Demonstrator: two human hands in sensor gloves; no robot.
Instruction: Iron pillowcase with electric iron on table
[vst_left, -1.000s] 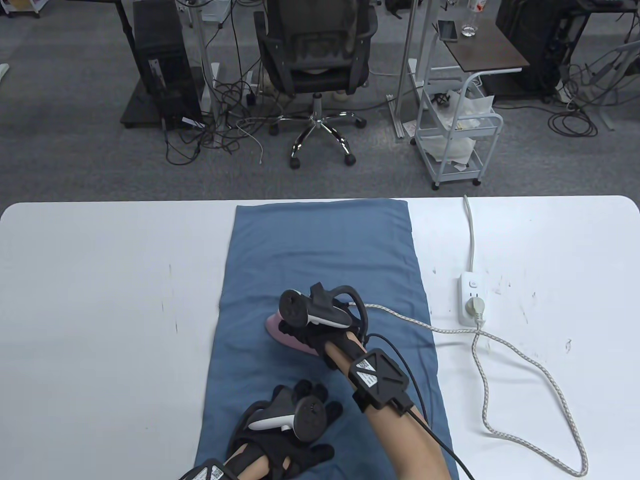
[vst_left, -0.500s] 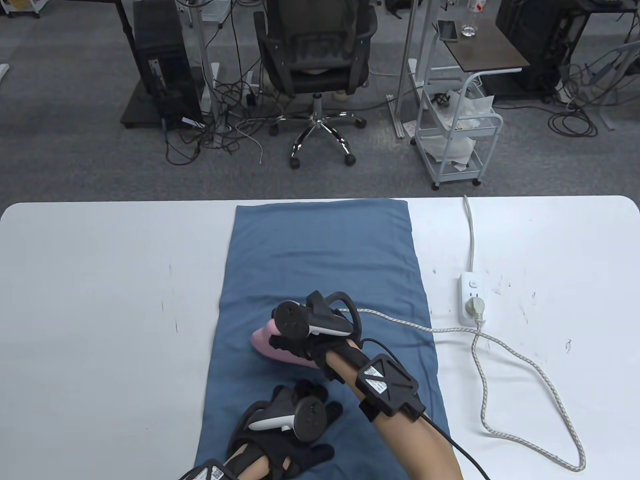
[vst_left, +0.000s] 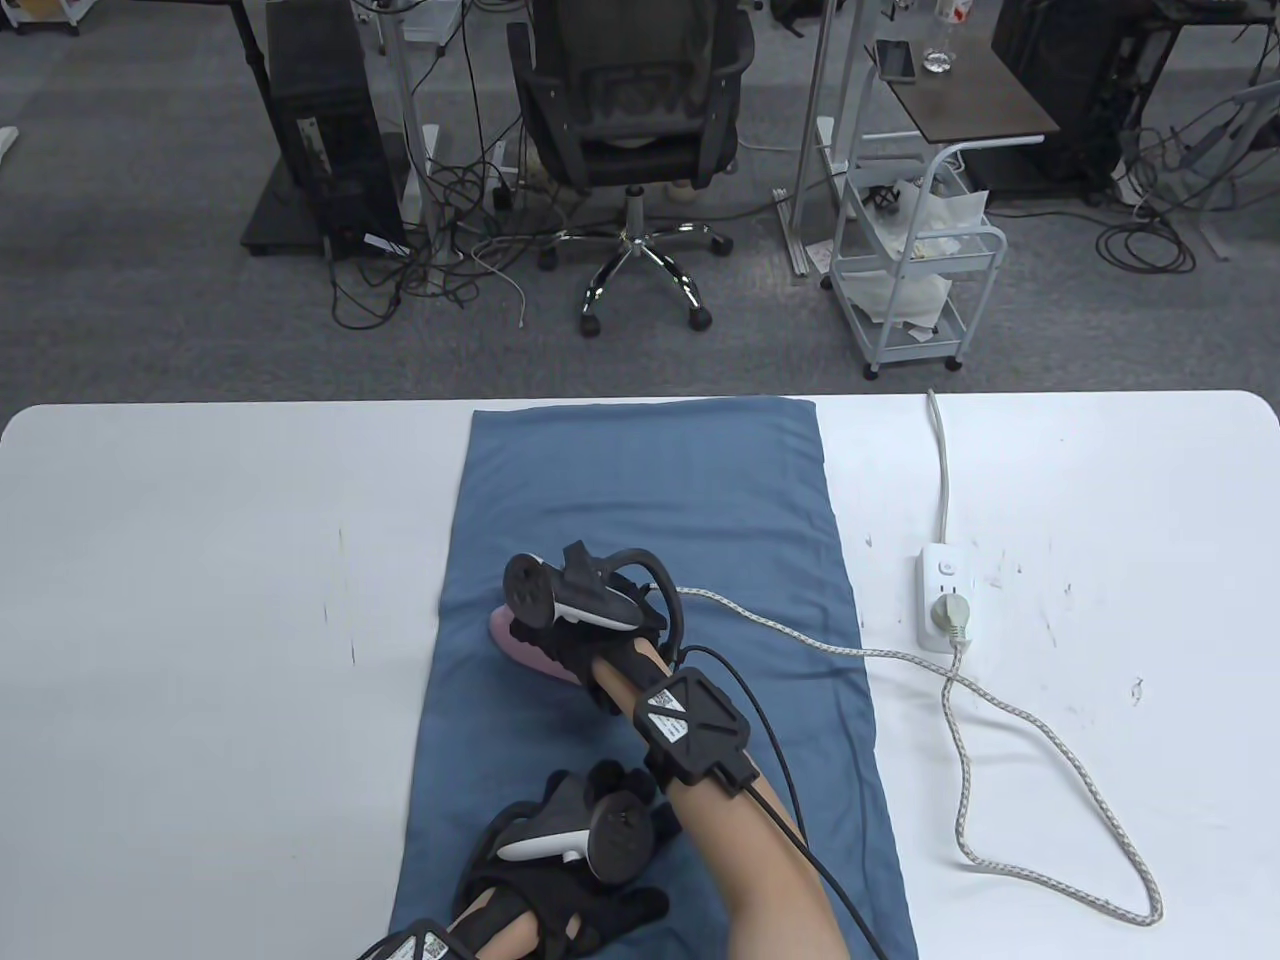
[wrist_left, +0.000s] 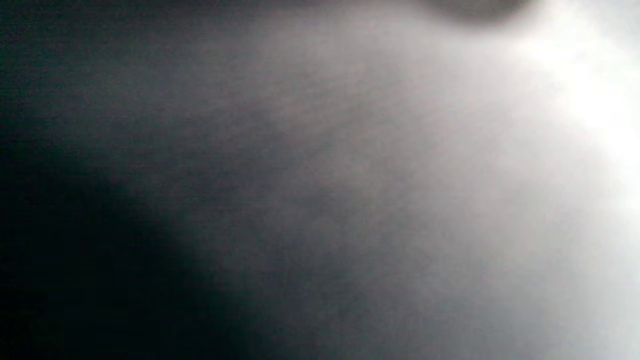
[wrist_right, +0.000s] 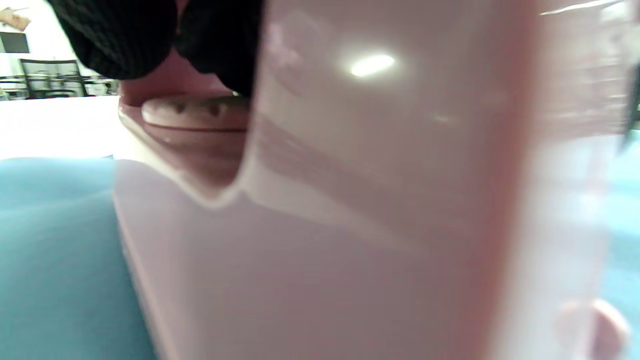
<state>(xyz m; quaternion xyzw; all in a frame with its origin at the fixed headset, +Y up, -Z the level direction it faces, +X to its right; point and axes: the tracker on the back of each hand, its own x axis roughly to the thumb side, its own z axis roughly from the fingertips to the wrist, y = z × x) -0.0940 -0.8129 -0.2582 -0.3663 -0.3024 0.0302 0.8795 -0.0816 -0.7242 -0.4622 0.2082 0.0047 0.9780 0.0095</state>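
A blue pillowcase (vst_left: 650, 500) lies lengthwise down the middle of the white table (vst_left: 200, 600). My right hand (vst_left: 580, 640) grips the handle of a pink electric iron (vst_left: 515, 645) that sits flat on the pillowcase's left-middle part. In the right wrist view the iron's pink body (wrist_right: 350, 200) fills the frame, with my gloved fingers (wrist_right: 150, 35) around its handle and the blue cloth (wrist_right: 50, 250) below. My left hand (vst_left: 590, 850) rests flat, fingers spread, on the pillowcase's near end. The left wrist view is a grey blur.
The iron's braided cord (vst_left: 1000, 700) loops across the table's right side to a white power strip (vst_left: 944, 595). Beyond the far edge stand an office chair (vst_left: 630, 120), a white cart (vst_left: 920, 270) and floor cables.
My right hand has slid the iron leftward and slightly farther away across the pillowcase. The cord has followed. My left hand has stayed where it was.
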